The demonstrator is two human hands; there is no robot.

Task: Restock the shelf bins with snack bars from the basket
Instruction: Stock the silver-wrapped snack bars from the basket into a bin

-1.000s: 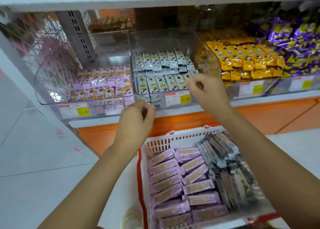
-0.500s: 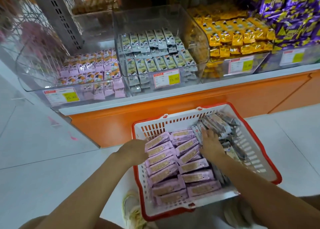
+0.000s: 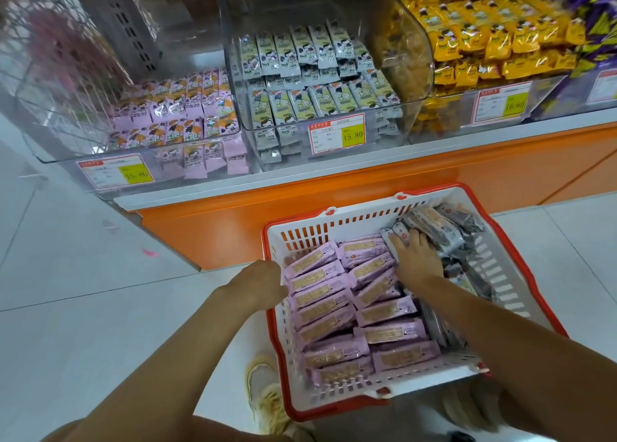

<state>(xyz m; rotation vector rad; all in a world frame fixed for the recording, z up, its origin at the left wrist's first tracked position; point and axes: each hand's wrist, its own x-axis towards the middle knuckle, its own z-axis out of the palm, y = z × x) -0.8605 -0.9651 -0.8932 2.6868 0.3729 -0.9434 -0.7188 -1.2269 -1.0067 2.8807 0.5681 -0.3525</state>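
While pink bars (image 3: 320, 303) lie long-axis left-to-right, right hand (image 3: 415, 258) rests on grey bars (image 3: 440, 231); left hand (image 3: 257, 284): grasp unclear.

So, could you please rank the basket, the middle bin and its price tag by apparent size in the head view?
1. Basket, though it is nearer, so its lead is unsure.
2. Middle bin.
3. Price tag.

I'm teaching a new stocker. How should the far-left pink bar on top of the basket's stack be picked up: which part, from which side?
Probably from above, pinching across its narrow width near mid-length. The pink bar lies flat, label up, its far long edge free toward the basket wall, while the next bar lies tight against its near edge.
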